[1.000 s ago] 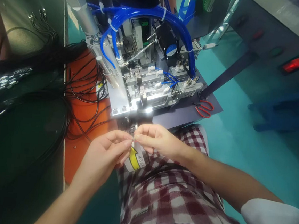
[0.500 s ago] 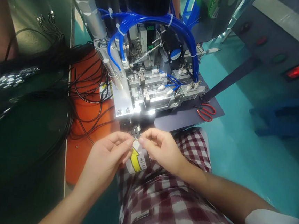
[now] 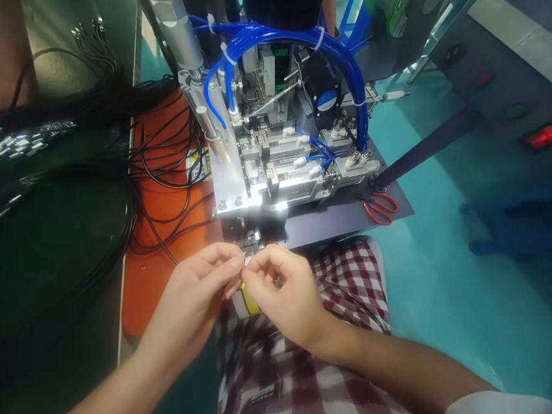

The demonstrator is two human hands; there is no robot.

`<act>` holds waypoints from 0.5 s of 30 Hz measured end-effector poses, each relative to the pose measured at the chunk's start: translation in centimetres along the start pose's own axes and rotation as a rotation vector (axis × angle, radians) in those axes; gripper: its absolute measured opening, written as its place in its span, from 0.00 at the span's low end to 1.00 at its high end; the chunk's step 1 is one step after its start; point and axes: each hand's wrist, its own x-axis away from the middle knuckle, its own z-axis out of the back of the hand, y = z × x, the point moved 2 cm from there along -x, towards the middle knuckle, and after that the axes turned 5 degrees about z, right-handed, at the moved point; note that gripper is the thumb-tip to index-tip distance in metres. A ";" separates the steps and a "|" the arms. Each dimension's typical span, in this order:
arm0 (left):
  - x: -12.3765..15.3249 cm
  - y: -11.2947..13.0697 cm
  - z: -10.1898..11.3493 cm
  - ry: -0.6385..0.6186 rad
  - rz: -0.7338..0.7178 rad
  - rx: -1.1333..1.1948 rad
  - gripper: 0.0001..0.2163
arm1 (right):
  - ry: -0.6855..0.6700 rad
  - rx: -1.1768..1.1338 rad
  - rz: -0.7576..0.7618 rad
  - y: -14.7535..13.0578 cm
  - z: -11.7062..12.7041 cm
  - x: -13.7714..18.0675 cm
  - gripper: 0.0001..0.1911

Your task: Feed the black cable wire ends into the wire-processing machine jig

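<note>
Left hand [image 3: 196, 284]: thumb and index finger met in a narrow pinch that held a small metal piece [image 3: 244, 254].
Right hand [image 3: 288, 292]: thumb and index finger came together in a narrow pinch directly beside the left fingertips; whether it gripped the same piece could not be told.
Small metal piece: located at the left fingertips, between the two hands, in front of the machine [image 3: 282, 185]; mostly covered by the fingers, so its exact form could not be read.
Arrow label [image 3: 251, 301]: white with a yellow mark, below the fingertips and partly covered by the right hand.
Tubing [image 3: 291, 35]: blue, tied into a bundle, arched over the machine.
Base plate [image 3: 333, 218]: dark, flat, beneath the machine.
Red-handled tool [image 3: 381, 210]: lay on the base plate near its right edge.
Orange board [image 3: 139, 301]: to the left of the machine, with black cables [image 3: 135, 211] across it.
Control panel [image 3: 501, 65]: upper right, fitted with a lit red switch [image 3: 547, 136].
Checked garment [image 3: 362, 272]: beneath the right forearm.
</note>
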 end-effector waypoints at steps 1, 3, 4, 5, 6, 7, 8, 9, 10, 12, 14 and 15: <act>0.0 0.0 0.0 0.010 0.004 -0.001 0.12 | 0.034 0.070 0.073 0.0 -0.3 0.2 0.06; 0.0 0.0 0.1 0.033 0.012 -0.013 0.12 | 0.087 0.190 0.206 -0.1 -0.7 0.5 0.08; 0.0 0.0 0.2 0.044 0.015 -0.021 0.13 | 0.108 0.239 0.265 -0.1 -0.8 0.6 0.09; -0.1 -0.1 0.2 0.051 0.019 -0.030 0.14 | 0.112 0.274 0.315 -0.2 -0.7 0.6 0.09; -0.1 -0.1 0.3 0.052 0.024 -0.040 0.14 | 0.086 0.293 0.349 -0.2 -0.5 0.5 0.09; -0.1 -0.1 0.4 0.054 0.026 -0.050 0.14 | 0.035 0.295 0.363 -0.3 -0.2 0.3 0.08; -0.2 -0.2 0.4 0.057 0.024 -0.063 0.15 | -0.025 0.281 0.353 -0.3 0.2 0.1 0.07; -0.3 -0.2 0.5 0.058 0.022 -0.077 0.15 | -0.085 0.253 0.321 -0.2 0.7 -0.1 0.06; -0.3 -0.3 0.5 0.059 0.019 -0.090 0.15 | -0.112 0.220 0.273 -0.2 1.3 -0.4 0.05; -0.5 -0.5 0.6 0.062 0.012 -0.108 0.15 | -0.083 0.174 0.194 -0.1 2.5 -0.9 0.04; -0.6 -0.6 0.5 0.059 0.014 -0.109 0.15 | -0.026 0.169 0.182 0.0 3.2 -1.2 0.03; -0.6 -0.6 0.4 0.055 0.013 -0.107 0.15 | -0.011 0.180 0.202 -0.1 3.3 -1.3 0.02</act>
